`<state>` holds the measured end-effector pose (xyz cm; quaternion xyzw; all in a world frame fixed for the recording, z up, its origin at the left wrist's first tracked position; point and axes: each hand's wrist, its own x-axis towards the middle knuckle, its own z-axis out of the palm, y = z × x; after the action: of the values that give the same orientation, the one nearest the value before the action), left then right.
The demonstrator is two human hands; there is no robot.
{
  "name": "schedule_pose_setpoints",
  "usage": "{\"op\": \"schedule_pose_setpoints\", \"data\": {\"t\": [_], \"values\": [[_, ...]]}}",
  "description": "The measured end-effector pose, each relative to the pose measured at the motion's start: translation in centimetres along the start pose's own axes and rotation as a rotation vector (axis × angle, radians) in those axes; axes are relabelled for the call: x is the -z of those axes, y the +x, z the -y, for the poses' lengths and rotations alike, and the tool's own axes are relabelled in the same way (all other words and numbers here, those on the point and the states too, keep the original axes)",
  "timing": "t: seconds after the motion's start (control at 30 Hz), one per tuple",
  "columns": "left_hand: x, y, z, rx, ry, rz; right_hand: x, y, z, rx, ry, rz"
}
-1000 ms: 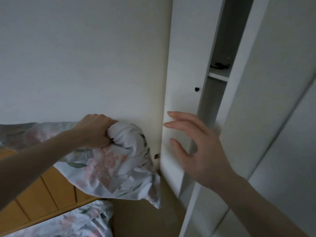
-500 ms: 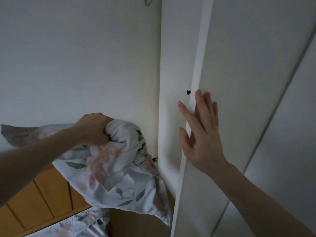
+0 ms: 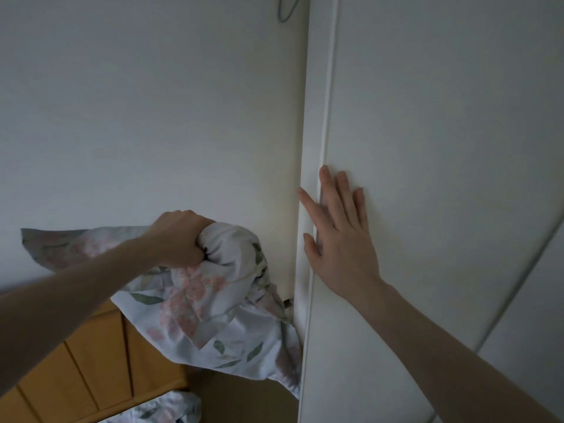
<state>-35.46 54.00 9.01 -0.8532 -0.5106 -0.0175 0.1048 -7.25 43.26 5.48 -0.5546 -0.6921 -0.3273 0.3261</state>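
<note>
My left hand [image 3: 178,238] grips a bunched fold of a white floral sheet [image 3: 207,303] with pink flowers and green leaves. The sheet hangs down in front of the wall beside the wardrobe. My right hand [image 3: 338,236] lies flat with straight fingers against the white wardrobe door [image 3: 427,178], near its left edge. The door stands flush with the wardrobe's side panel [image 3: 311,117], and the inside of the wardrobe is hidden.
A wooden bed frame [image 3: 88,370] of orange-brown slats fills the lower left, with more floral fabric [image 3: 161,410] below it. A plain white wall [image 3: 146,102] spans the left. A thin cable loop [image 3: 285,12] hangs at the top. A second door panel [image 3: 534,346] lies at the right.
The wardrobe door swung from ajar to fully closed under my right hand, hiding the shelf inside. My left hand kept its grip on the sheet and rose slightly.
</note>
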Motion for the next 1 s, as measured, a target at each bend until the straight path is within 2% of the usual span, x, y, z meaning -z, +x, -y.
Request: {"op": "schedule_pose_setpoints", "data": {"t": [0.3,0.57,0.77,1.0], "values": [[-1.8,6.3,2.3,-0.003,-0.042,0.019,-7.2,4.6,-3.5,-0.082,-0.132,0.071],[-3.1,14.7,3.9,-0.052,-0.078,0.04,-14.5,3.8,-12.6,-0.239,-0.34,0.254],[-4.7,19.8,1.8,-0.15,-0.078,0.052,-16.7,2.3,-17.7,-0.286,-0.434,0.311],[-5.7,23.4,-2.0,-0.155,-0.065,0.057,-18.4,1.8,-19.6,-0.266,-0.401,0.257]]}}
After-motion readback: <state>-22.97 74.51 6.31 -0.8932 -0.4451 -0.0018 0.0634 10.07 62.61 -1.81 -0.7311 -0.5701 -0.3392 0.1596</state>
